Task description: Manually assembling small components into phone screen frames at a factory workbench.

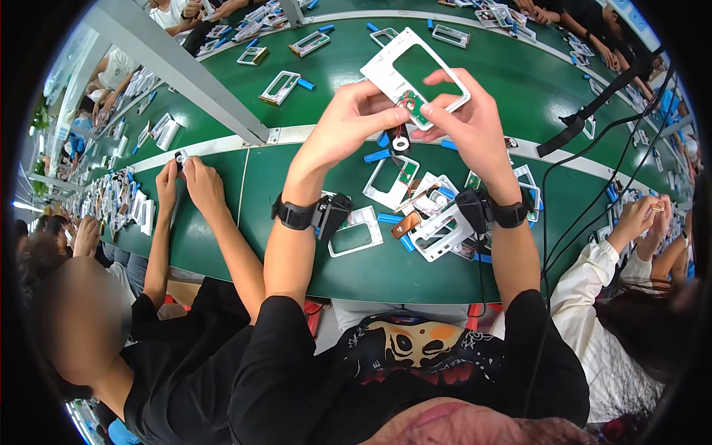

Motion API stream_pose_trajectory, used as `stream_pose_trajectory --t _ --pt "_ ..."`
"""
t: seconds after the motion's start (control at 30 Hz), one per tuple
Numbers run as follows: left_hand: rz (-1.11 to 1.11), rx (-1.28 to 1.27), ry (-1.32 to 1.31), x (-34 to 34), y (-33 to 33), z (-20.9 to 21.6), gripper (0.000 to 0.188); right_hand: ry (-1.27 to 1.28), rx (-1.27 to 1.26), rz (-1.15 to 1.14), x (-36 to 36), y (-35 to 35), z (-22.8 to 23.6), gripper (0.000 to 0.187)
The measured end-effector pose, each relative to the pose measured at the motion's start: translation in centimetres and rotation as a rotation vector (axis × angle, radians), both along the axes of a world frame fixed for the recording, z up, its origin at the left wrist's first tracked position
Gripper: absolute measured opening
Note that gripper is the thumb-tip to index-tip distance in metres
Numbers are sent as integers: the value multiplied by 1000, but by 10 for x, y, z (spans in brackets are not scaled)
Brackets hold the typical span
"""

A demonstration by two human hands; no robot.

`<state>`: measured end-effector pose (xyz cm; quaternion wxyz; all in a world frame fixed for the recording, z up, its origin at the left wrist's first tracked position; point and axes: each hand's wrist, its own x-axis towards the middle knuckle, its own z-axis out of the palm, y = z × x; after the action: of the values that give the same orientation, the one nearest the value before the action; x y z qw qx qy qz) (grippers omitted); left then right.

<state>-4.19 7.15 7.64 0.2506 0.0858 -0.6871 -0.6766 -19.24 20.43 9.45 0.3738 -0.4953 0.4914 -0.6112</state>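
**White frame (pixel 386 65) up in the air, partly built at a guess**

Holding just the one, tilted above the near green surface (pixel 386 283). Clamped on both sides: left grip (pixel 354 119) pinched on the lower left, right grip (pixel 467 111) around the lower right, close to the board. Done, apparently: one green circuit board (pixel 409 98) in place, complete with red wires (pixel 410 107). Probably left: one black cylinder (pixel 399 141), hanging just below and seemingly unseated. Can't tell whether wired on or not.

Now for the count. Down on the near surface: at least four other frames (pixel 391 202), partly piled up, so no exact number; at least five blue cylinders (pixel 377 156); one coppery-brown piece (pixel 406 224). Past the pale rail (pixel 300 133), on the far surface (pixel 334 63): about five more frames (pixel 270 96) across the middle, roughly four blue cylinders close by. Farther out, too jumbled to count.
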Motion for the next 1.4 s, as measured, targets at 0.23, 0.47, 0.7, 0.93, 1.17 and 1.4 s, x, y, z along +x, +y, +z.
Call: stream_pose_trajectory --t 0.23,0.47,0.7,0.93,1.17,1.4 --pt "449 -469 -79 -3 17 7 19 284 26 -282 -5 -6 -11 20" --pt "642 -956 38 -9 51 13 27 113 -152 -354 0 -13 -20 20" --pt "434 -832 54 -1 66 27 29 -222 -215 -238 -7 -7 -12 19" --pt "463 -415 -51 1 58 34 40 -221 -162 -161 5 -1 -7 26" --pt "653 -712 11 -6 56 24 45 -335 -202 -255 7 0 -3 42" --pt "345 -498 73 -16 38 4 31 -262 -210 -245 11 -1 -4 54"
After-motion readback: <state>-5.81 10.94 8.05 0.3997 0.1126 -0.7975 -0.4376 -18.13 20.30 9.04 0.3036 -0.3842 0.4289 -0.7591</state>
